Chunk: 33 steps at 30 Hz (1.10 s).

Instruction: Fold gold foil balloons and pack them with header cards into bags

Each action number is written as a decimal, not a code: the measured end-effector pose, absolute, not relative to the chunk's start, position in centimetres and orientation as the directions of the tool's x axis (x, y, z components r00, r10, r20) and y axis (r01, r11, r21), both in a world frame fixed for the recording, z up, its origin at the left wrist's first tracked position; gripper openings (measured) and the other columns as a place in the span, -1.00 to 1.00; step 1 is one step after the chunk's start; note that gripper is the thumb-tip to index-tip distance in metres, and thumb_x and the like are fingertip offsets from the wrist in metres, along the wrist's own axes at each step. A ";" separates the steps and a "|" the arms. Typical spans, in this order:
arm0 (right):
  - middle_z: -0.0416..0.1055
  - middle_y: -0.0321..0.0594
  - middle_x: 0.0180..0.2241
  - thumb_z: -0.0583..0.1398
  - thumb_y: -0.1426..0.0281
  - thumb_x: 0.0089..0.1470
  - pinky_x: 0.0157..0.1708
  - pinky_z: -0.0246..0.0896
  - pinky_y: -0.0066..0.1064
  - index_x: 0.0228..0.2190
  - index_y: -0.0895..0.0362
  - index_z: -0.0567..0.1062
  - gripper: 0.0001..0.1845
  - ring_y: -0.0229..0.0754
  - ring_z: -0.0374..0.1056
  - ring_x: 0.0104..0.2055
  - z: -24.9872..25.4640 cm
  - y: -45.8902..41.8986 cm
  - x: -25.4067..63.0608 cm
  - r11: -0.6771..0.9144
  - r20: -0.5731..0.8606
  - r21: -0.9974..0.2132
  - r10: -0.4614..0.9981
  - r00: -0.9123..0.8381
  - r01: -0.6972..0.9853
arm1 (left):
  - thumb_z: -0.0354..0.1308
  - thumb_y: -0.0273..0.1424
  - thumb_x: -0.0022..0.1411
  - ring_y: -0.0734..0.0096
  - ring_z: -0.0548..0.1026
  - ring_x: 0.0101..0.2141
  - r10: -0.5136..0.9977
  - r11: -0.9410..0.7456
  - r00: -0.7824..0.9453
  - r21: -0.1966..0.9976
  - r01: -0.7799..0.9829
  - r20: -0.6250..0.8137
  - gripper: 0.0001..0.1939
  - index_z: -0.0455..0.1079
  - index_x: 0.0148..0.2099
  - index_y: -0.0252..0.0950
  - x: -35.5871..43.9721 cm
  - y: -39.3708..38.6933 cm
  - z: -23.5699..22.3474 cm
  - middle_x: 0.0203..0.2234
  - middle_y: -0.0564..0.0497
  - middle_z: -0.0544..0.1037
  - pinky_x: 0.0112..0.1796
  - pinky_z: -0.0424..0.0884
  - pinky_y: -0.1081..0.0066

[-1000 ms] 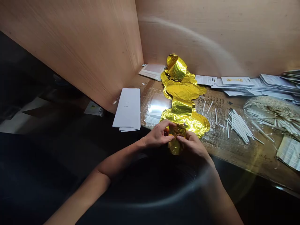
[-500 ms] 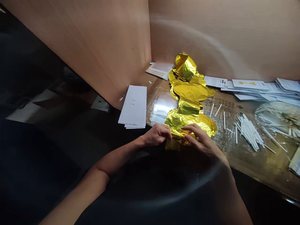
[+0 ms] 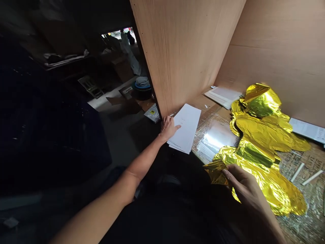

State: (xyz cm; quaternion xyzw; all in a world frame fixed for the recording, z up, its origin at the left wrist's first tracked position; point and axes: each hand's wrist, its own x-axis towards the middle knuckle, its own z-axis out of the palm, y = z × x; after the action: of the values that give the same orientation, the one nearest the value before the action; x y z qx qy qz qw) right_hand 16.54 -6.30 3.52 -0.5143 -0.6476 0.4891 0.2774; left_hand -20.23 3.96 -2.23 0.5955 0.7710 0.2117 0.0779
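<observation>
**Gold foil balloon** [image 3: 261, 149]: lying flat and crumpled along the table, its far end bunched up near the back panel and its near end lifting off the table edge in the right hand.

**Right hand** [image 3: 243, 183]: gripping the near end of the foil between thumb and fingers, closed on a folded corner.

**Left hand** [image 3: 169, 128]: resting partly open, fingers touching the edge of the paper stack, not holding anything.

**Paper stack** [image 3: 186, 127]: lying askew at the table's corner, just beside the plywood partition, well clear of the foil.

**Clear plastic sleeves** [image 3: 215, 134]: lying flat between the paper stack and the balloon, shining under the light.

**White packet** [image 3: 223, 97]: sitting in the far corner against the panels.

**Table** [image 3: 299, 217]: supporting everything here, its printed cardboard top covered with clear plastic film.

**White paper sticks** [image 3: 297, 172]: scattering loosely to the right of the balloon.

**Printed sheets** [image 3: 307, 130]: lying against the back panel, right of the balloon.

**Plywood partition** [image 3: 182, 51]: standing upright left of the table, blocking the view beyond.

**Dark round tub** [image 3: 141, 93]: standing on the floor beyond the partition, blue-rimmed, with something pale on top, too dim to identify.
</observation>
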 end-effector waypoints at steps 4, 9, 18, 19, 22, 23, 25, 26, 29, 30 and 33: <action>0.54 -0.18 -0.43 0.36 -0.05 0.14 -0.47 0.32 -0.30 -0.36 0.02 0.59 -0.60 -0.06 0.39 -0.43 3.2 -6.5 15.4 -0.113 -0.192 -0.950 0.947 -0.259 0.292 | 0.39 -0.32 0.29 0.00 0.40 0.13 0.925 0.114 -0.270 0.481 0.869 0.269 -0.65 0.39 0.00 -0.35 -20.1 3.9 -2.8 0.03 -0.29 0.46 0.20 0.26 0.10; 0.62 -0.11 -0.16 0.41 0.07 0.15 -0.20 0.50 -0.17 -0.27 -0.03 0.63 -0.74 0.09 0.53 -0.14 2.6 -6.6 14.2 -0.178 -0.167 -0.984 0.959 -0.229 -0.027 | 0.25 -0.40 0.35 0.31 0.48 -0.26 0.918 0.047 -0.338 0.785 0.617 0.210 -0.87 0.33 -0.23 -0.25 -19.6 2.9 -0.6 -0.33 0.00 0.51 -0.11 0.38 0.33; 0.56 -0.20 -0.38 0.38 0.07 0.15 -0.32 0.35 -0.29 -0.35 0.05 0.58 -0.69 -0.09 0.44 -0.36 3.3 -6.1 12.5 -0.081 -0.081 -0.997 0.996 -0.031 0.019 | 0.37 -0.07 0.13 0.14 0.57 -0.09 0.958 0.225 0.280 0.781 -0.582 -0.067 -0.44 0.43 0.09 -0.24 -6.4 -5.3 1.7 -0.08 -0.12 0.60 -0.02 0.47 0.17; 0.53 -0.22 -0.45 0.36 0.07 0.15 -0.38 0.29 -0.30 -0.39 0.06 0.57 -0.68 -0.12 0.39 -0.42 3.5 -6.4 13.2 -0.067 -0.070 -0.991 0.997 -0.019 0.116 | 0.37 -0.05 0.09 0.08 0.58 -0.08 0.905 0.363 0.412 0.691 -0.624 -0.104 -0.42 0.46 0.09 -0.24 -6.0 -5.4 1.7 -0.09 -0.16 0.61 -0.01 0.48 0.12; 0.45 -0.24 -0.56 0.33 0.12 0.11 -0.45 0.16 -0.31 -0.52 0.04 0.51 -0.69 -0.13 0.31 -0.50 4.1 -7.3 15.3 0.017 0.005 -0.902 1.000 -0.028 0.431 | 0.36 0.00 0.07 0.03 0.59 -0.14 0.753 0.633 0.610 0.524 -0.570 -0.247 -0.52 0.54 -0.10 -0.24 -5.9 -4.0 1.2 -0.21 -0.19 0.64 -0.07 0.51 0.07; 0.45 -0.23 -0.56 0.32 0.15 0.09 -0.45 0.14 -0.31 -0.55 0.04 0.50 -0.70 -0.12 0.30 -0.50 4.3 -7.5 15.8 0.046 0.034 -0.853 0.999 -0.033 0.520 | 0.38 0.00 0.06 0.04 0.60 -0.17 0.715 0.674 0.634 0.530 -0.515 -0.294 -0.55 0.54 -0.16 -0.24 -5.9 -3.3 1.0 -0.24 -0.18 0.65 -0.10 0.52 0.07; 0.45 -0.22 -0.57 0.30 0.21 0.05 -0.43 0.13 -0.29 -0.59 0.03 0.49 -0.74 -0.10 0.30 -0.49 4.5 -7.8 16.7 0.070 0.067 -0.772 0.997 -0.027 0.631 | 0.43 -0.03 0.05 0.07 0.61 -0.21 0.668 0.679 0.661 0.645 -0.352 -0.342 -0.59 0.54 -0.22 -0.23 -5.5 -2.1 1.0 -0.26 -0.16 0.66 -0.15 0.53 0.11; 0.45 -0.21 -0.58 0.29 0.24 0.03 -0.43 0.12 -0.28 -0.60 0.03 0.49 -0.75 -0.09 0.30 -0.49 4.6 -7.9 17.0 0.063 0.062 -0.764 0.998 -0.025 0.642 | 0.46 -0.05 0.04 0.10 0.61 -0.22 0.653 0.650 0.674 0.713 -0.264 -0.345 -0.60 0.55 -0.22 -0.22 -5.1 -1.7 1.2 -0.27 -0.15 0.66 -0.19 0.53 0.15; 0.45 -0.21 -0.58 0.34 0.23 -0.01 -0.47 0.12 -0.28 -0.61 0.04 0.48 -0.74 -0.06 0.31 -0.47 5.1 -8.2 18.2 0.041 0.007 -0.806 0.998 -0.060 0.590 | 0.55 -0.11 0.00 0.24 0.60 -0.35 0.593 0.542 0.734 0.838 -0.060 -0.331 -0.61 0.59 -0.26 -0.27 -3.8 -1.2 2.3 -0.36 -0.07 0.65 -0.32 0.49 0.30; 0.47 -0.21 -0.55 0.36 0.20 -0.01 -0.47 0.15 -0.29 -0.59 0.06 0.51 -0.74 -0.05 0.33 -0.45 5.3 -8.4 18.7 0.029 -0.024 -0.839 0.996 -0.089 0.544 | 0.57 -0.12 -0.02 0.28 0.58 -0.40 0.562 0.516 0.755 0.856 -0.003 -0.336 -0.59 0.60 -0.26 -0.30 -3.4 -1.1 2.8 -0.39 -0.06 0.64 -0.34 0.47 0.33; 0.54 -0.23 -0.44 0.37 0.09 0.10 -0.44 0.27 -0.32 -0.31 0.06 0.62 -0.70 -0.06 0.41 -0.40 5.9 -9.2 20.7 -0.137 -0.188 -0.946 0.971 -0.151 0.295 | 0.58 -0.12 -0.05 0.37 0.55 -0.46 0.521 0.395 0.784 0.910 0.128 -0.337 -0.53 0.61 -0.24 -0.37 -2.9 -0.6 4.0 -0.42 -0.02 0.63 -0.37 0.45 0.38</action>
State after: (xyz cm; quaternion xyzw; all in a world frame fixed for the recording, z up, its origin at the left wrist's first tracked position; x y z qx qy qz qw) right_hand 20.67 -9.25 5.95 -0.5594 -0.5656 0.5055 0.3341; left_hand -2.86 -0.57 4.02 0.5354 0.3034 0.1264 0.7781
